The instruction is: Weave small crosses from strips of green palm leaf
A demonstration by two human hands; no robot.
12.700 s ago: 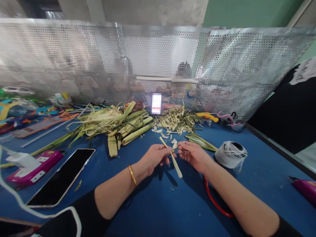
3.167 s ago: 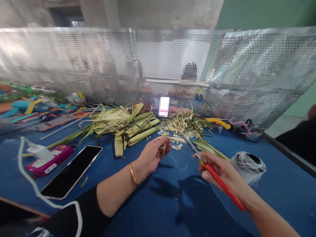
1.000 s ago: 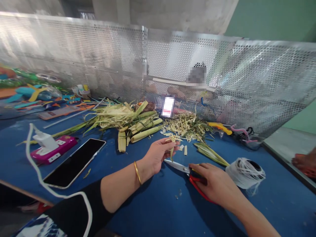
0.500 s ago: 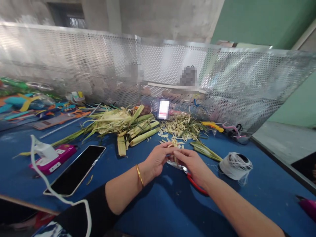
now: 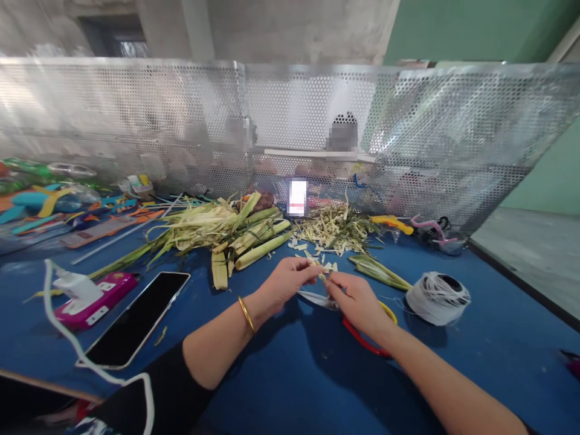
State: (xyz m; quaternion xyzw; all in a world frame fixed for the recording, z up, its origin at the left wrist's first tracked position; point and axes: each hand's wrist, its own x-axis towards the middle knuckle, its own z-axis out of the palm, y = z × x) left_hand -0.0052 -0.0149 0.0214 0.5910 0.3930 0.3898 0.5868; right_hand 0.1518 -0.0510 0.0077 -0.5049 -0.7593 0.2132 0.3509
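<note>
My left hand point(image 5: 287, 283) pinches a small pale plant strip point(image 5: 322, 276) between thumb and fingertips, over the middle of the table. Close on its right, my right hand point(image 5: 357, 302) has its fingers closed on the other end of that strip. Fingers cover most of the piece, so its full shape is hidden. Beneath the right hand lie scissors point(image 5: 366, 342) with red and yellow handles, their blades pointing left; the hand partly hides them. Just beyond the fingertips are pale plant scraps point(image 5: 333, 267).
Leafy stalks point(image 5: 254, 248) and a heap of shredded strips point(image 5: 335, 229) lie ahead. White string point(image 5: 438, 299) stands at right, near a cut stalk point(image 5: 380, 273). At left are a phone point(image 5: 136, 320), a purple power strip point(image 5: 97, 301) and a white cable. A perforated metal screen point(image 5: 181, 121) closes the back.
My hands have drawn slightly apart at the fingertips, and less plant strip sticks up above them. More of the scissors' yellow handle shows. The view has shifted slightly.
</note>
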